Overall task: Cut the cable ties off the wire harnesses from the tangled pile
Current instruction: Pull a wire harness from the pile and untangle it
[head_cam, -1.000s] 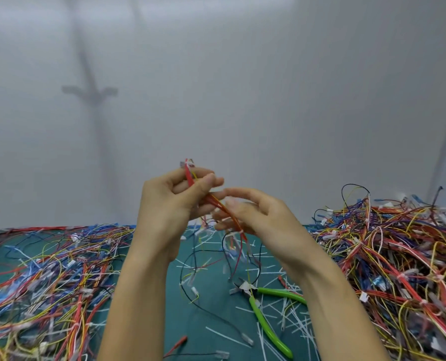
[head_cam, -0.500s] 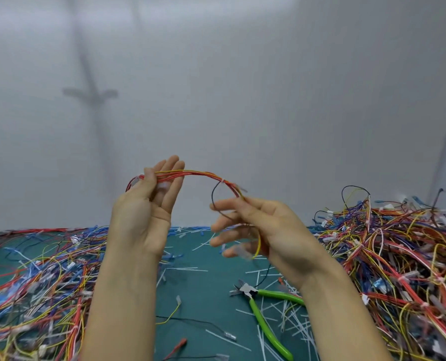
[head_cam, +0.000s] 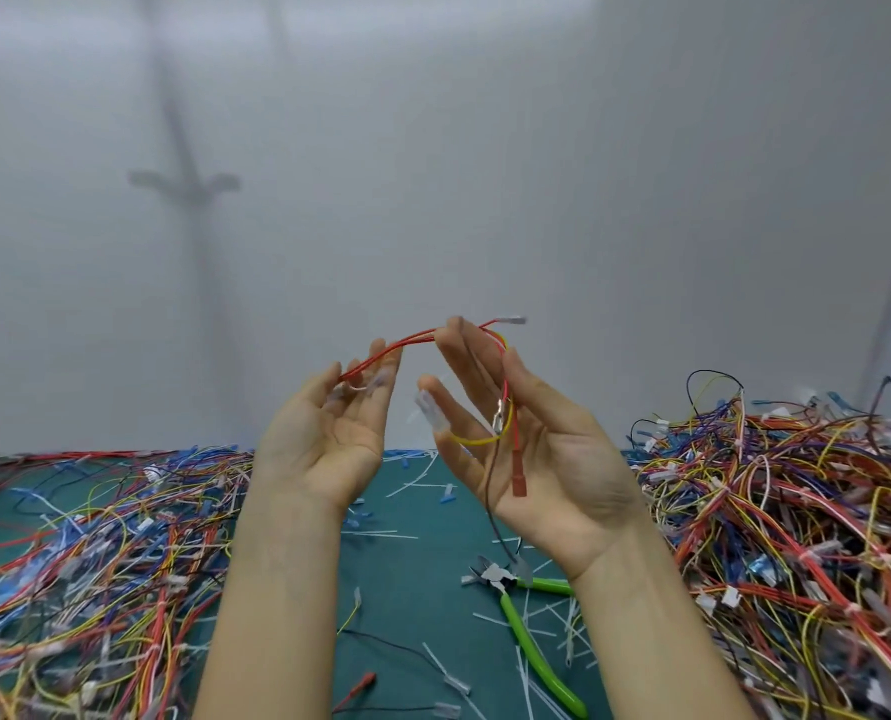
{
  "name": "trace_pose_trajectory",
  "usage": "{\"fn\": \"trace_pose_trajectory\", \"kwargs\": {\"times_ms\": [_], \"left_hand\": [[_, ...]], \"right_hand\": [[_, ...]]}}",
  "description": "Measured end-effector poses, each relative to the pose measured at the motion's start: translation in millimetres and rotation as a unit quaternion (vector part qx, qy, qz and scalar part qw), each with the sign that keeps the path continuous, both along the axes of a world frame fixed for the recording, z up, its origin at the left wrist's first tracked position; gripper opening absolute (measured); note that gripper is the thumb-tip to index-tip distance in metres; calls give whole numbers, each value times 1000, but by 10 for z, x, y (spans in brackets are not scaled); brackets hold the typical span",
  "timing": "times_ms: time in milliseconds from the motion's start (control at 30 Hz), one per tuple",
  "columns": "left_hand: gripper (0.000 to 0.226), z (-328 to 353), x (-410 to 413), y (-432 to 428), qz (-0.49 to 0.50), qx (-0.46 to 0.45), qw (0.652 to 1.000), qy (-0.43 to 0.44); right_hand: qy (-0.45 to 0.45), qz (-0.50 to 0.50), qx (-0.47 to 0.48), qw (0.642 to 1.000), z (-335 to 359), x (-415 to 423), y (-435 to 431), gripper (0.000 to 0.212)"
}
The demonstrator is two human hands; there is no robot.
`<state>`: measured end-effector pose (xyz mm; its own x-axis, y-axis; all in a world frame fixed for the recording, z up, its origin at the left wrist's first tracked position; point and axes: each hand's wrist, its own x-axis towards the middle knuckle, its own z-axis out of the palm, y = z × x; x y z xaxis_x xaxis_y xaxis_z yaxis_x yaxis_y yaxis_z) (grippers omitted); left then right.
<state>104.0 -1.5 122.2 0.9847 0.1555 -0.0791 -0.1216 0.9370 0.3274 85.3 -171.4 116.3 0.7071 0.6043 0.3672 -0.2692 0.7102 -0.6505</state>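
Left hand (head_cam: 329, 439), centre of frame: bare, palm creases visible, fingertips blurred. Right hand (head_cam: 542, 459), just right of centre: bare, palm creases and finger joints distinct. Left forearm (head_cam: 271, 615), lower centre-left: bare to the bottom edge. Right forearm (head_cam: 656, 641), lower centre-right: bare to the bottom edge.

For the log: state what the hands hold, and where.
A wire bundle: the left hand pinches one end, the right hand has its grip near the other.
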Motion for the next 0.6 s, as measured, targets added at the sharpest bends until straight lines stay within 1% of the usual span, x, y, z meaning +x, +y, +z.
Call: {"fn": "trace_pose_trajectory", "kwargs": {"times_ms": [33,67,167,200,233,300,333,367,433,533,600], "left_hand": [[31,-6,13,-16,-23,9,1000,-3],[37,-6,-11,-56,-40,9,999,-9],[48,-22,-11,-144,-35,-17,999,8],[47,-14,5,-149,-26,-20,999,30],[41,-19,20,-152,-14,3,999,47],[23,-51,32,-137,-9,51,995,80],[23,-66,37,-122,-17,64,992,106],[28,-81,37,-92,-18,81,987,135],[32,-105,40,-7,3,87,983,162],[33,-103,53,93,59,68,988,129],[27,-86,38,132,92,53,991,80]], "right_hand": [[-3,0,-3,1000,1,-2,4,31],[-4,-2,-9,1000,3,-1,6,31],[-5,-12,-30,999,-7,8,0,29],[-9,-21,-42,999,-14,13,-4,29],[-17,-32,-58,998,-25,20,-10,29],[-44,-52,-93,993,-52,34,-29,29],[-60,-59,-107,991,-66,39,-38,30],[-76,-63,-119,988,-79,46,-45,32],[-101,-72,-145,982,-93,53,-57,35],[-142,-99,-219,960,-99,60,-83,30],[-183,-132,-305,925,-115,74,-115,25]]}}
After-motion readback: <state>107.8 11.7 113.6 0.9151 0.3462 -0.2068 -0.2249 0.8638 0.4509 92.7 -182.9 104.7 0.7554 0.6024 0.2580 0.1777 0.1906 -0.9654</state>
